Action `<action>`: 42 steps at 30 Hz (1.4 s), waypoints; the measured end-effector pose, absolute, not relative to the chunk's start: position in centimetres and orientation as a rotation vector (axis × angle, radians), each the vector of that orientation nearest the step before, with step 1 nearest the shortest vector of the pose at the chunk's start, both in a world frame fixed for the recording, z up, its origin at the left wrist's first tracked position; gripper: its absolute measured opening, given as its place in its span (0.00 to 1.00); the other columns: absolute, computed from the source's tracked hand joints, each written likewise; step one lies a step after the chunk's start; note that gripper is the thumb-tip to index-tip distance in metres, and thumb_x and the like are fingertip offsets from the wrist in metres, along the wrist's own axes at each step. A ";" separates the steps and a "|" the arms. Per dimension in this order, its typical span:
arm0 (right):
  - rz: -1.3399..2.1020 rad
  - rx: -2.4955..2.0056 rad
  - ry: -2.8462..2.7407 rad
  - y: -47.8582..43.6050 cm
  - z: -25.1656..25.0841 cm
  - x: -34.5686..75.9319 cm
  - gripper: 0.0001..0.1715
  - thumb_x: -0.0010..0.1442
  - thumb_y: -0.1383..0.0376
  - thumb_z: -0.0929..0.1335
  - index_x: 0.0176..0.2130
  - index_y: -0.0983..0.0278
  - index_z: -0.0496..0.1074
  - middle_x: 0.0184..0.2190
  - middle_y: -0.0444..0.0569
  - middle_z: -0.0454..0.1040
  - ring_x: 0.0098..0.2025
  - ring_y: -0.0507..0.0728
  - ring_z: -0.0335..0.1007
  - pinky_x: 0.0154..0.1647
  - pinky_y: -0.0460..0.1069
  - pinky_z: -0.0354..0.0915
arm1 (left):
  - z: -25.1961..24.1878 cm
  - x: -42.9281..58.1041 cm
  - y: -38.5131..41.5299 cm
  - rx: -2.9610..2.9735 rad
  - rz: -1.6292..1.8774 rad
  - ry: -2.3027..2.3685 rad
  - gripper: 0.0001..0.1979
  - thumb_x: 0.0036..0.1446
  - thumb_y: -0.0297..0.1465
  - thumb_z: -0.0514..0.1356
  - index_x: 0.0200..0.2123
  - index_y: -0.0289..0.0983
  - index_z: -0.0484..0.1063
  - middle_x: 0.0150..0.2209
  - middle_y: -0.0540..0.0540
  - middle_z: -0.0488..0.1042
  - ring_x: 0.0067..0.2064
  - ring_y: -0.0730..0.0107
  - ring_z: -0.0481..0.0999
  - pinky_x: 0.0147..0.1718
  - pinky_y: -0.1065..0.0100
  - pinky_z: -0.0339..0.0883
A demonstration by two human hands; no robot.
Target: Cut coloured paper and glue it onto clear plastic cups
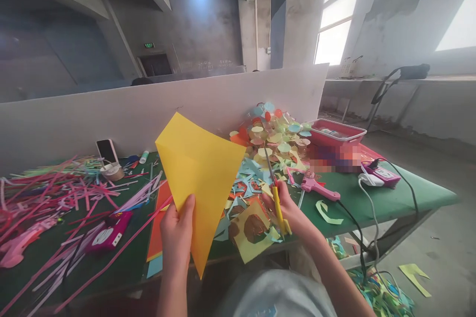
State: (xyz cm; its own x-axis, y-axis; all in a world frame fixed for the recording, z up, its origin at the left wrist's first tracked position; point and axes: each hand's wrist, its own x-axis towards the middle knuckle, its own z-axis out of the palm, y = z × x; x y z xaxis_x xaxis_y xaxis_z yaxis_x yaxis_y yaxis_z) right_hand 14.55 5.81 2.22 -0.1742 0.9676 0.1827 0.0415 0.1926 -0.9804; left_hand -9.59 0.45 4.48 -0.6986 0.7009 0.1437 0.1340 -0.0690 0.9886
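Upright in front of me is a sheet of yellow paper [203, 173]. My left hand [177, 225] grips it near the lower left edge, thumb on the near face. Off to the right, my right hand [288, 205] is closed on yellow-handled scissors [277, 200], whose blades point up and away, apart from the paper. Below and between the hands lies a pale yellow sheet with holes cut in it [253, 233]. Blue and orange paper scraps [247, 178] spread behind it. Orange sheets [156, 230] lie beside my left wrist.
Paper discs [278, 133] are heaped against a white divider [122, 114]. A pink glue gun [320, 186], a red basket [336, 131] and a power strip [381, 176] with cords sit right. Pink and purple strips [85, 183], another power strip [109, 232] and a phone [107, 150] lie left.
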 end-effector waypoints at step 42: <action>1.419 -1.071 -2.099 3.4 5.3 17.6 0.33 0.58 0.35 0.63 0.33 0.63 0.62 0.27 0.40 0.56 0.28 0.50 0.49 0.28 0.47 0.49 | 6.5 -9.2 -0.8 1.337 1.677 2.004 0.26 0.49 0.53 0.62 0.39 0.38 0.78 0.39 0.42 0.83 0.40 0.56 0.82 0.30 0.69 0.74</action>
State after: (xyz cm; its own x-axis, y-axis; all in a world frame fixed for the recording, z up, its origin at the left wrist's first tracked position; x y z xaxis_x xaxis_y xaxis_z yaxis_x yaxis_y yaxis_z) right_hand 17.57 3.39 5.34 -0.6329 0.7683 -0.0960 0.3755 0.1962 -0.9058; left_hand -9.22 -0.78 6.47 -0.5682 0.7324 0.3751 0.4981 -0.0567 0.8652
